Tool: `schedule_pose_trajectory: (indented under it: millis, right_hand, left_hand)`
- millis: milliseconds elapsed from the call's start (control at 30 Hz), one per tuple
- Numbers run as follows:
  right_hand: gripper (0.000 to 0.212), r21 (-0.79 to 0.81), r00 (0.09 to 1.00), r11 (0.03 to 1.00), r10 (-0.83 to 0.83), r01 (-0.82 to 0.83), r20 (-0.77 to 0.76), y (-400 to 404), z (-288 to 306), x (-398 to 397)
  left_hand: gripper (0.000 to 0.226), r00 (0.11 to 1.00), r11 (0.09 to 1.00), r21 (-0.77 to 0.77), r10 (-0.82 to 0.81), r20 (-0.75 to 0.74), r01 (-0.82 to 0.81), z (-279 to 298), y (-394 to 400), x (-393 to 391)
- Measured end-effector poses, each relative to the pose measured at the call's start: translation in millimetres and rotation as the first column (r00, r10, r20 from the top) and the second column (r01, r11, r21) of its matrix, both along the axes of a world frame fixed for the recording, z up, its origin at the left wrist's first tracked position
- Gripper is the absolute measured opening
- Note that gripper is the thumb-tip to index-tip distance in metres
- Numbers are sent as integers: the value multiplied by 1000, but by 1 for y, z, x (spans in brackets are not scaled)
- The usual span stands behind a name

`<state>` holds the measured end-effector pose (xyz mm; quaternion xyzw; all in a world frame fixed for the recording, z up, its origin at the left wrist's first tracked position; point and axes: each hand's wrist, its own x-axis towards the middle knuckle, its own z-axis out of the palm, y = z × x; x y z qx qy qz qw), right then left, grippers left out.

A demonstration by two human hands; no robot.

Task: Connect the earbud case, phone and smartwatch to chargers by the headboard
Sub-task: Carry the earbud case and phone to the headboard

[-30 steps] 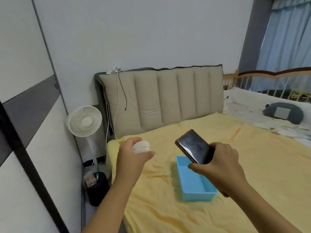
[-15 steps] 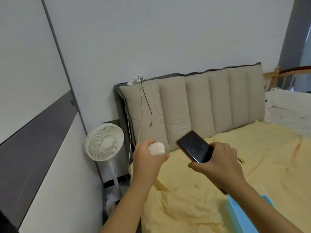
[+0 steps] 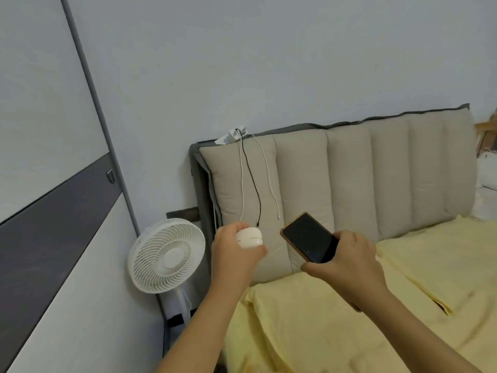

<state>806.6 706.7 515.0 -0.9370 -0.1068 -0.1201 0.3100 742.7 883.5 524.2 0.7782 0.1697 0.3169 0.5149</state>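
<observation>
Holding Devices Up to the Headboard Cables

Gripping the white earbud case [image 3: 249, 237], the left hand [image 3: 234, 254] curls its fingers closed around it, just below the black cable [image 3: 251, 179] hanging down the headboard [image 3: 349, 181]. To the right, the right hand [image 3: 347, 261] clasps the phone [image 3: 309, 237], screen up, above the yellow sheet [image 3: 336, 327].

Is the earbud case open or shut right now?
Shut. The white earbud case in the left hand shows only a thin seam line, with the lid closed flat and no gap.
</observation>
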Motion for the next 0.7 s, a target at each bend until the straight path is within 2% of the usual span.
schedule_pose_trajectory:
  millis: [167, 300, 433, 700]
  right_hand:
    - [67, -25, 1000, 999, 23, -22, 13, 32, 0, 59]
    - [70, -62, 1000, 998, -3, 1, -25, 58, -25, 101]
    - [70, -94, 996, 994, -56, 50, -71, 84, -70, 144]
    - [69, -156, 984, 983, -119, 97, -134, 141, -196, 230]
  left_hand:
    - [50, 1000, 1000, 2, -2, -13, 2, 0, 26, 56]
    - [48, 1000, 1000, -1, -22, -12, 22, -17, 45, 98]
    - [48, 998, 999, 9, -42, -43, 42, -49, 67, 143]
    - [53, 997, 998, 4, -58, -56, 58, -141, 114, 231]
